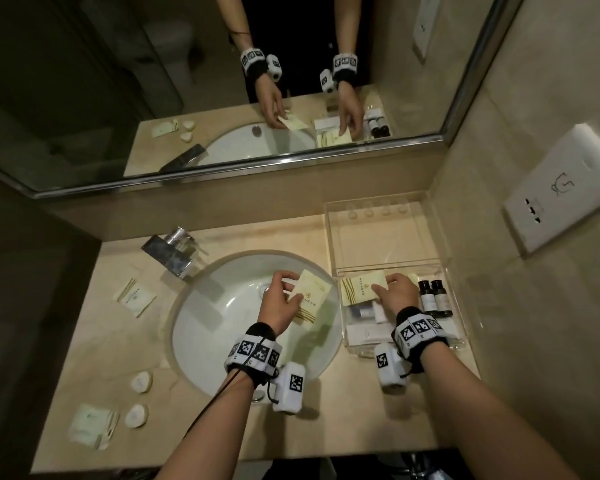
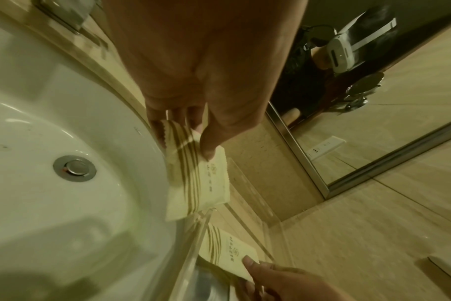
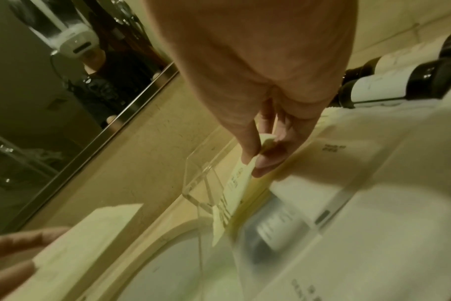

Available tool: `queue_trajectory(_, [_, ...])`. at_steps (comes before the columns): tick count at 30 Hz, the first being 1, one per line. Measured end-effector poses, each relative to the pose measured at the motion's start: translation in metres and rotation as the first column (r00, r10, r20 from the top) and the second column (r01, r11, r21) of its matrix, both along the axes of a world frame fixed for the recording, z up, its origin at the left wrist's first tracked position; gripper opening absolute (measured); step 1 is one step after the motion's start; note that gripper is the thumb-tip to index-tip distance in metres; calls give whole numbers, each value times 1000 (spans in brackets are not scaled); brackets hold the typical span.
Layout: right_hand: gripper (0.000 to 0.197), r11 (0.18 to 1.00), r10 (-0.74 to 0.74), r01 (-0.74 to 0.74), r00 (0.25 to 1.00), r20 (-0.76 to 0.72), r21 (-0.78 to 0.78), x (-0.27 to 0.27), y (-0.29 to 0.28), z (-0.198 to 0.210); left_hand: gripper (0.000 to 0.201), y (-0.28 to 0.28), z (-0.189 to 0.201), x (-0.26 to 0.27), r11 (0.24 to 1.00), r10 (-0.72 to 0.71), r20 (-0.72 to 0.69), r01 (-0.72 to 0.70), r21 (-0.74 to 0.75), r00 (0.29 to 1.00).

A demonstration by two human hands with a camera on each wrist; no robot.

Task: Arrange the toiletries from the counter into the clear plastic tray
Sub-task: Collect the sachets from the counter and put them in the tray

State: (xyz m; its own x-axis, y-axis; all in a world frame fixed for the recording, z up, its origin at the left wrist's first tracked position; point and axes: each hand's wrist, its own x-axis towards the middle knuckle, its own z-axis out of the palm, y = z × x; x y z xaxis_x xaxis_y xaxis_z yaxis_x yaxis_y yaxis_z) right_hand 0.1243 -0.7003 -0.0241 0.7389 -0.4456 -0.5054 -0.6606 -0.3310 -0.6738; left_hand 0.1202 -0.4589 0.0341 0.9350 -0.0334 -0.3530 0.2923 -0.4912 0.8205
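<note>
The clear plastic tray (image 1: 440,268) is set at the right end of the tabletop (image 1: 146,344), close against the side wall and just beside the rim of the sink (image 1: 201,306); its rear half is bare. Bare tabletop lies left of the sink between the remaining packets. The left hand (image 1: 278,303) is held over the basin, thumb and fingers pinched on a cream striped sachet (image 1: 311,298), whose far corner nearly reaches the tray's near wall in the left wrist view. The right hand (image 1: 397,294) is inside the tray, its thumb and fingers closed on the edge of a second sachet (image 1: 361,286) lying over other packets. Two dark bottles (image 1: 434,297) lie side by side at the tray's right. A white sachet (image 1: 134,296), two round soaps (image 1: 138,398) and a pale packet (image 1: 89,426) lie on the left tabletop.
</note>
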Motion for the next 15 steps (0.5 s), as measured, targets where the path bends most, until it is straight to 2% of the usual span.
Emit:
queue_trajectory(4, [29,991,45,-49,999,-29,-124,-2,-1,-1,33,-1,-6,5,1000,6,-28,-6,-20,1000])
queue_trajectory(10, [44,964,96,-105,994,-48,-246,-6,-1,4,35,-10,-10,17,993,17,-69,-25,-115,997])
queue_trajectory(12, [38,966,100,-78,992,76,-245,-6,1,8,34,-15,-9,21,987,17,-83,-29,-158,996])
queue_trajectory(14, [30,993,72,-46,966,248,-107,-3,5,18,31,-22,-9,25,979,2,-74,-17,-201,997])
queue_trajectory(15, [28,997,77,-79,954,291,-4,-1,6,27,29,-26,-9,28,975,-13,-61,-1,-220,998])
